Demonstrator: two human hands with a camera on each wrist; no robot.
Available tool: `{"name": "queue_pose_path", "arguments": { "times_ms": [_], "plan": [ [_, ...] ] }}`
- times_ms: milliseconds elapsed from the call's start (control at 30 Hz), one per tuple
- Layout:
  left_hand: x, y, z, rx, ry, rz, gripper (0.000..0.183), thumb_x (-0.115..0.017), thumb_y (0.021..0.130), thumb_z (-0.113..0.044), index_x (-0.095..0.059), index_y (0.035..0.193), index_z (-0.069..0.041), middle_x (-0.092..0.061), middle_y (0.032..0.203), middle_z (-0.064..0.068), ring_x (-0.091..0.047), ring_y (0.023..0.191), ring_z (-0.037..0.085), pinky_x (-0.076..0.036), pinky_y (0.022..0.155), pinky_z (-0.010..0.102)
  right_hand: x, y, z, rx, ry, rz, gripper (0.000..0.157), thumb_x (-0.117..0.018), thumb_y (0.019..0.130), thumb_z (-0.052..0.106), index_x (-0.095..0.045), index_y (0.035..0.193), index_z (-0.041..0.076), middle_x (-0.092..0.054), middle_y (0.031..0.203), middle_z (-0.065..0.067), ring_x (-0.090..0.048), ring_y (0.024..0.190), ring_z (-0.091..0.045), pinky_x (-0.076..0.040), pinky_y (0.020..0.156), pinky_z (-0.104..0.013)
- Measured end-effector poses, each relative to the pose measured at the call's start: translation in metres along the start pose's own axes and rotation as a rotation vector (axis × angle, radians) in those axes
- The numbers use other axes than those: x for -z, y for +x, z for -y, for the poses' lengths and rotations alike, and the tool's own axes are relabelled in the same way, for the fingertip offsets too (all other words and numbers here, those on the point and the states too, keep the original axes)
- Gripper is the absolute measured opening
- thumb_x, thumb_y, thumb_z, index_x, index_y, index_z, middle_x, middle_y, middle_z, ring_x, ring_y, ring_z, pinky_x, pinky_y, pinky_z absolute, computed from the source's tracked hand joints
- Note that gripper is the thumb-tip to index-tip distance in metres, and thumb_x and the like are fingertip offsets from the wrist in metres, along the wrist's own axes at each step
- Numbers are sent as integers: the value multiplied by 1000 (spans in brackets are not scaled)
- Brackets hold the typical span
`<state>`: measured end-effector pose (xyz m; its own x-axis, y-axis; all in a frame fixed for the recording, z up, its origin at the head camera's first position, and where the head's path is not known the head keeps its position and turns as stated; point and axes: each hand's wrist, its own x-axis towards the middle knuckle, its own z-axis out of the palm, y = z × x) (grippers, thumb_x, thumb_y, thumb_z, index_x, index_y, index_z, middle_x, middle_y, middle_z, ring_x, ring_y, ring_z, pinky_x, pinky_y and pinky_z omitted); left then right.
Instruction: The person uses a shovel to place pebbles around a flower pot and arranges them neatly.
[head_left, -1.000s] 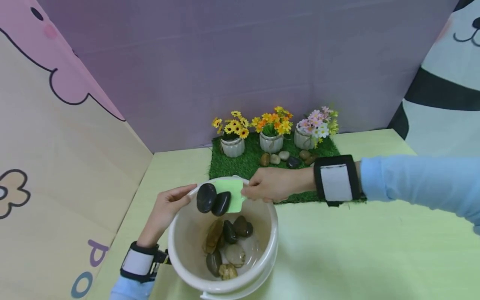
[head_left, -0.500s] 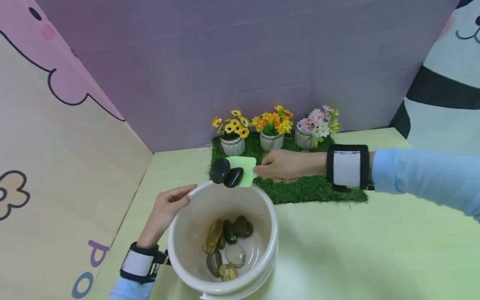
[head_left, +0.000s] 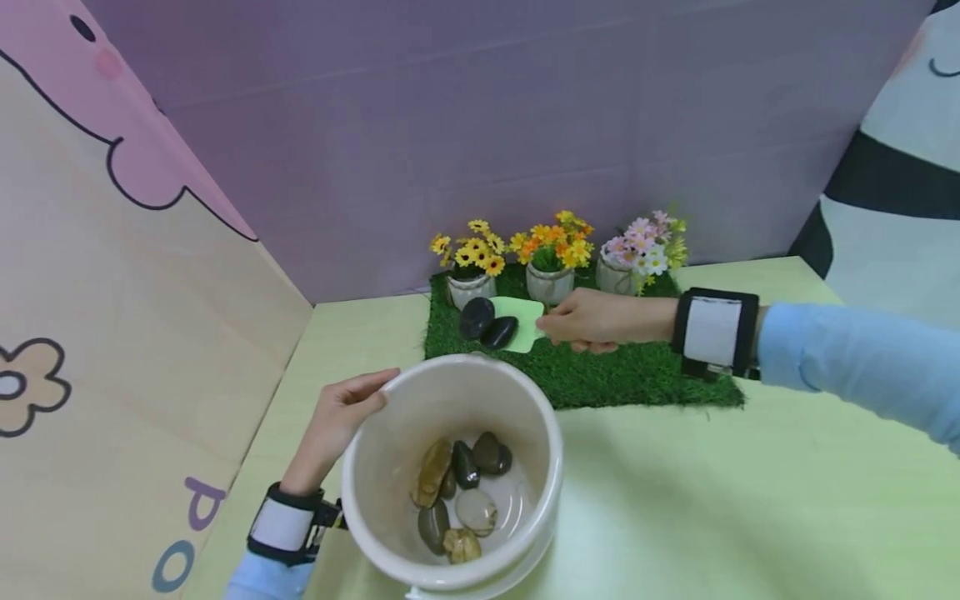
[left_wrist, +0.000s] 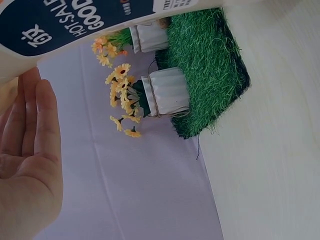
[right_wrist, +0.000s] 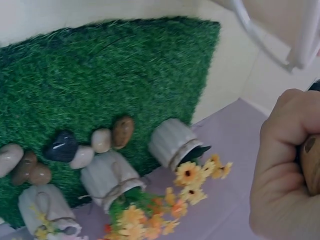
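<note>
My right hand (head_left: 603,318) grips a small shovel with a light green blade (head_left: 531,323). Two black stones (head_left: 477,318) lie on the blade, above the artificial grass mat (head_left: 585,379) and beyond the bucket's far rim. In the right wrist view, the curled fingers (right_wrist: 287,145) wrap a brown wooden handle (right_wrist: 312,160). With nearly straight fingers (left_wrist: 46,120), my left hand (head_left: 337,429) touches the left rim of a white bucket (head_left: 557,467). Inside the bucket are several dark, brown and pale stones (head_left: 465,465).
Three white pots of artificial flowers (head_left: 551,285) stand along the mat's back edge. In the right wrist view, several stones (right_wrist: 62,146) lie on the mat before the pots. A purple backdrop (head_left: 487,125) rises behind the pale table (head_left: 712,500).
My right hand has carried the shovel and its two black stones from over the bucket, away and to the right, over the mat. The left hand has stayed at the rim.
</note>
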<state>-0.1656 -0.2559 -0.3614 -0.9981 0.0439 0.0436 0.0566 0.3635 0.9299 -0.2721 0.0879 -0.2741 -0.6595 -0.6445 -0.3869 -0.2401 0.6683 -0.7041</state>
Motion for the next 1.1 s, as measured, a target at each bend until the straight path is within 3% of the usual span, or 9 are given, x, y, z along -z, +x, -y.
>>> {"name": "queue_pose_path", "arguments": {
  "times_ms": [433,633,867,1100],
  "plan": [
    [0,-1,0,21,-21,8,34,-55,90,-13,-57,123,-3,-62,112,23,-68,81,15,-57,67,34,6,27,-42,9,76,-28,40,-39,97,39,-60,90,6,-42,53,-1,-30,42,-13,-41,54,-28],
    [1,0,1,7,-25,8,34,-55,90,-13,-57,123,-3,-63,111,23,-68,80,16,-57,66,34,4,46,-57,36,110,-35,41,-38,97,38,-57,82,5,-39,53,-1,-30,42,-13,-39,52,-29],
    [0,1,2,1,-22,2,34,-55,90,-12,-58,122,-3,-63,111,22,-68,82,15,-57,68,34,2,74,-79,8,122,-70,40,-37,98,36,-59,95,3,-42,53,0,-30,42,-11,-44,58,-31],
    [-1,-1,2,10,-28,4,33,-56,89,-13,-58,122,-5,-64,110,21,-67,83,17,-57,69,34,1,99,-100,-5,99,-148,42,-38,98,35,-55,71,8,-39,50,1,-30,41,-12,-37,48,-28]
  ]
}}
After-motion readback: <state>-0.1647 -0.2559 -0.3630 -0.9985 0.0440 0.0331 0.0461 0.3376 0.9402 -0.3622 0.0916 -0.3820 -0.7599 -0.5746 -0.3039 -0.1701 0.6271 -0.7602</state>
